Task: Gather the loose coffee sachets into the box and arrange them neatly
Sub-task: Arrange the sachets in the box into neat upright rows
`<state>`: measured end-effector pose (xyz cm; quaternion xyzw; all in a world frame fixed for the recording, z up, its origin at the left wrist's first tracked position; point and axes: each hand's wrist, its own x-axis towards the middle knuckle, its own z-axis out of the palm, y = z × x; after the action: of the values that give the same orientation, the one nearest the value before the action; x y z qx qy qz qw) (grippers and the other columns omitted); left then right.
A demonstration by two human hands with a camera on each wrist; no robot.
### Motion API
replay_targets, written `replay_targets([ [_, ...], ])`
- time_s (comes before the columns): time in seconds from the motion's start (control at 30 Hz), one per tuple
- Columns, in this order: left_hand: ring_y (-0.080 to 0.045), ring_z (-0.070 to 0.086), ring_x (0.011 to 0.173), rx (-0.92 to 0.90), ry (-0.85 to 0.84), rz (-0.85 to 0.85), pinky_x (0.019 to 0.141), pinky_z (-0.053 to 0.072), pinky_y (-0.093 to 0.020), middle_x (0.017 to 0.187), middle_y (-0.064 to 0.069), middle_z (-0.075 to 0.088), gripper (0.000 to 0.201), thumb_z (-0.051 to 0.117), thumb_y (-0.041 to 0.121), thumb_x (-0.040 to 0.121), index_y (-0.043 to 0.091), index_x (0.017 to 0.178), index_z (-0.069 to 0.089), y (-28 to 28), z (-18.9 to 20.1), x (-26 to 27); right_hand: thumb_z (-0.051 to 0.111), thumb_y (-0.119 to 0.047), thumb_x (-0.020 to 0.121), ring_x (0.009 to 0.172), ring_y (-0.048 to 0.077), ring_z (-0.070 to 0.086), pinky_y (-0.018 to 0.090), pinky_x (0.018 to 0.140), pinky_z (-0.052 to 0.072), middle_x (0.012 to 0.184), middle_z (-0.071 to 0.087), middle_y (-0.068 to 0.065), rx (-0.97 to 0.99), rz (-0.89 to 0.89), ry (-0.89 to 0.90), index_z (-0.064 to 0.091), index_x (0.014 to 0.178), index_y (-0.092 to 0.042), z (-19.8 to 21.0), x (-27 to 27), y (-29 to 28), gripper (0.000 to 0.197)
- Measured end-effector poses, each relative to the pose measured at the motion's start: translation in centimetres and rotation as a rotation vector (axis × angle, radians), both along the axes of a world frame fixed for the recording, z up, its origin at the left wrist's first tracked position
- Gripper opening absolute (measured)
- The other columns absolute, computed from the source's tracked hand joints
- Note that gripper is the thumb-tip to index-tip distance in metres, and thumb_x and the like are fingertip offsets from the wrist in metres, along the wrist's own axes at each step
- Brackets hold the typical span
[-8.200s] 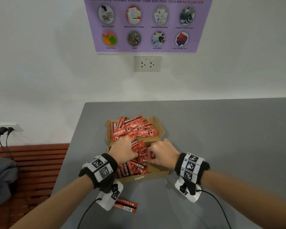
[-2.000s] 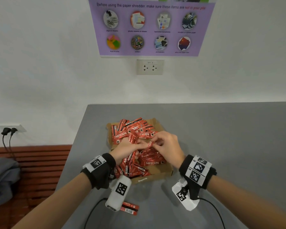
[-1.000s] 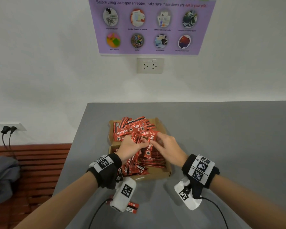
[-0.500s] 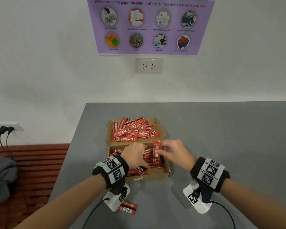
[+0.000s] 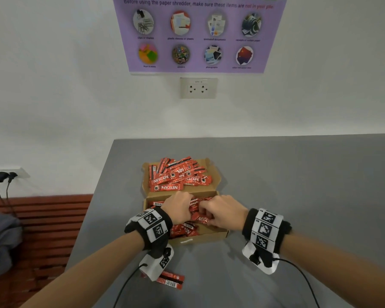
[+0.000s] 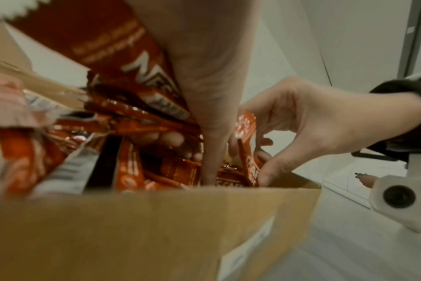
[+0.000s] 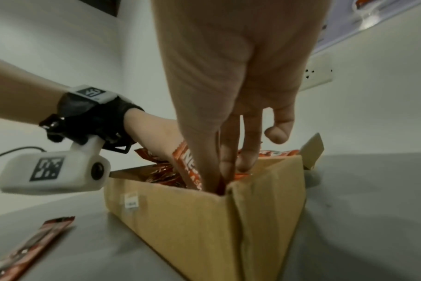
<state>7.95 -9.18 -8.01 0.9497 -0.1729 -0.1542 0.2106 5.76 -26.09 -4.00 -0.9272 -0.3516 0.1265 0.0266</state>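
An open brown cardboard box point(image 5: 200, 237) stands on the grey table, holding several red coffee sachets. More sachets point(image 5: 178, 176) lie piled on its flat lid behind. Both hands are down inside the box. My left hand point(image 5: 179, 207) curls its fingers into a bundle of sachets point(image 6: 132, 106) on the left side. My right hand point(image 5: 212, 215) pinches one sachet point(image 5: 202, 220) on edge near the box's front right corner point(image 7: 226, 190); this sachet point(image 7: 189, 168) also shows in the right wrist view. Loose sachets point(image 5: 170, 280) lie on the table in front of the box.
The table's left edge point(image 5: 91, 203) runs close to the box, with a wooden bench point(image 5: 42, 223) and grey cloth below. A wall with a socket point(image 5: 198, 88) and a purple poster stands behind. Wrist-camera cables trail toward me. Bare grey table point(image 5: 309, 185) extends right.
My right hand has brought its upright sachet lower and leftward into the box. Both hands now sit close together, deeper among the sachets.
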Motion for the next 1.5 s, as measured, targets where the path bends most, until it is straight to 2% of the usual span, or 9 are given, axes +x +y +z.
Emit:
replay_targets([
  [0.2, -0.015, 0.065, 0.079, -0.059, 0.002, -0.019, 0.075, 0.054, -0.03, 0.09, 0.001, 0.069, 0.032, 0.077, 0.033, 0.07, 0.014, 0.094, 0.066, 0.3, -0.5, 0.1, 0.059, -0.017, 0.085, 0.089, 0.021, 0.061, 0.026, 0.071, 0.04, 0.095, 0.068, 0.002, 0.083, -0.095, 0.039, 0.065, 0.091, -0.014, -0.4, -0.1, 0.2, 0.009],
  [0.43, -0.018, 0.065, 0.084, -0.082, 0.078, -0.031, 0.077, 0.054, -0.029, 0.096, -0.004, 0.07, 0.025, 0.074, 0.017, 0.074, 0.008, 0.096, 0.066, 0.8, -0.1, 0.4, 0.054, -0.005, 0.082, 0.085, 0.029, 0.061, 0.032, 0.067, 0.045, 0.092, 0.067, 0.011, 0.049, -0.177, 0.048, 0.063, 0.085, -0.004, -1.0, -0.2, 1.1, 0.01],
  [0.57, -0.02, 0.066, 0.082, -0.132, 0.113, -0.058, 0.077, 0.055, -0.031, 0.093, -0.008, 0.07, 0.021, 0.069, 0.016, 0.078, 0.003, 0.095, 0.066, 0.8, 0.6, 0.2, 0.049, -0.002, 0.083, 0.088, 0.034, 0.061, 0.031, 0.066, 0.039, 0.095, 0.066, 0.015, 0.017, -0.179, 0.012, 0.061, 0.084, -0.002, -1.1, 0.2, 1.3, 0.012],
  [0.7, -0.014, 0.066, 0.082, -0.131, 0.1, -0.063, 0.078, 0.055, -0.03, 0.093, -0.001, 0.071, 0.032, 0.075, 0.032, 0.074, 0.01, 0.096, 0.067, 0.7, 0.3, 0.0, 0.051, -0.004, 0.083, 0.089, 0.032, 0.061, 0.031, 0.068, 0.039, 0.096, 0.066, 0.014, 0.003, -0.17, 0.008, 0.062, 0.085, -0.002, -1.5, 0.4, 1.3, 0.011],
  [0.8, -0.016, 0.066, 0.084, -0.06, 0.035, -0.076, 0.079, 0.055, -0.034, 0.095, -0.001, 0.07, 0.028, 0.074, 0.028, 0.076, 0.013, 0.098, 0.067, 0.5, -0.3, -0.1, 0.058, -0.012, 0.082, 0.097, 0.028, 0.056, 0.034, 0.075, 0.043, 0.1, 0.061, 0.009, 0.064, -0.188, -0.025, 0.06, 0.084, -0.007, -1.5, 0.5, 0.9, 0.006],
  [0.97, -0.016, 0.065, 0.086, -0.054, 0.054, -0.055, 0.082, 0.054, -0.033, 0.1, 0.0, 0.069, 0.033, 0.075, 0.025, 0.076, 0.013, 0.105, 0.064, 0.4, -0.4, -0.1, 0.075, -0.036, 0.07, 0.103, 0.02, 0.035, 0.039, 0.083, 0.045, 0.112, 0.036, 0.004, 0.017, -0.297, -0.034, 0.046, 0.097, -0.015, -1.5, 0.7, -1.4, 0.045],
  [1.13, -0.017, 0.064, 0.091, -0.021, 0.032, -0.066, 0.085, 0.053, -0.034, 0.104, 0.0, 0.068, 0.037, 0.075, 0.03, 0.077, 0.014, 0.108, 0.063, 0.2, -0.6, -0.3, 0.075, -0.023, 0.074, 0.086, 0.019, 0.048, 0.025, 0.074, 0.043, 0.098, 0.034, -0.002, 0.251, -0.376, 0.164, 0.041, 0.081, -0.015, -2.1, 0.6, -2.5, 0.036],
  [1.33, -0.016, 0.064, 0.092, -0.015, 0.028, -0.068, 0.086, 0.053, -0.033, 0.106, 0.0, 0.067, 0.036, 0.074, 0.029, 0.078, 0.014, 0.109, 0.063, 0.3, -0.5, -0.2, 0.065, -0.013, 0.083, 0.086, 0.017, 0.048, 0.024, 0.077, 0.042, 0.094, 0.042, -0.002, 0.316, -0.433, 0.131, 0.043, 0.077, -0.014, -2.9, -0.2, -2.4, 0.023],
  [1.5, -0.017, 0.065, 0.089, 0.028, 0.017, -0.09, 0.083, 0.054, -0.035, 0.103, 0.0, 0.068, 0.033, 0.074, 0.028, 0.077, 0.014, 0.106, 0.065, 0.8, -0.1, 0.0, 0.063, -0.009, 0.082, 0.082, 0.022, 0.053, 0.027, 0.072, 0.044, 0.088, 0.049, 0.001, 0.331, -0.453, 0.093, 0.031, 0.062, -0.025, -3.6, -0.6, -1.9, 0.04],
])
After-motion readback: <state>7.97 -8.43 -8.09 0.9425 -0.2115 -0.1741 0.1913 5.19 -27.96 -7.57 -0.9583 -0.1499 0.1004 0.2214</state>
